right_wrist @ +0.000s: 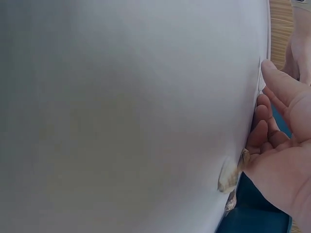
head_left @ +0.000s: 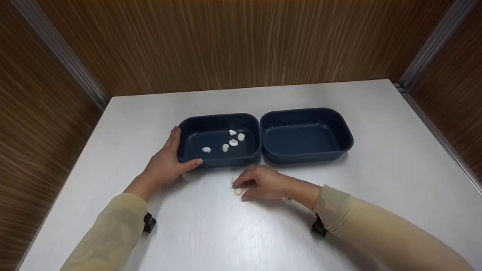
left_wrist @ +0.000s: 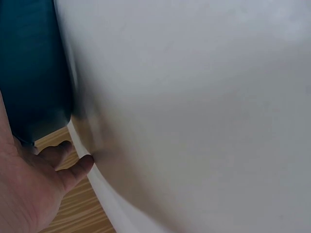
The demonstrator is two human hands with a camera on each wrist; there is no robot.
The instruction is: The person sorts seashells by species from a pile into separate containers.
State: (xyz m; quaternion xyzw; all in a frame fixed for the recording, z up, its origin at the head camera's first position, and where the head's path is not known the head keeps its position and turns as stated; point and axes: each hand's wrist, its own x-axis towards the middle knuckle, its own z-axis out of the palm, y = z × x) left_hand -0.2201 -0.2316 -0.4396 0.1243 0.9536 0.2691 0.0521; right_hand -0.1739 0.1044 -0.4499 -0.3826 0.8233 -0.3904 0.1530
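Note:
My left hand (head_left: 163, 163) rests against the left blue container (head_left: 226, 162), fingers along its left wall and thumb on its front rim. In the left wrist view the visible fingers (left_wrist: 77, 173) are extended beside the container. Several small white seashells (head_left: 233, 142) lie inside it. My right hand (head_left: 265, 182) is low over the table in front of the containers. Its thumb and bent index finger stand apart around a pale seashell (head_left: 238, 191) on the table. The right wrist view shows another seashell (right_wrist: 227, 177) near the heel of that hand (right_wrist: 286, 131).
A second blue container (head_left: 307, 155) stands close beside the first, on its right, with no shells visible inside. The white table (head_left: 211, 233) is enclosed by wood-grain panels (head_left: 244, 45) at the back and sides. One seashell (head_left: 288, 199) shows partly beneath the right wrist.

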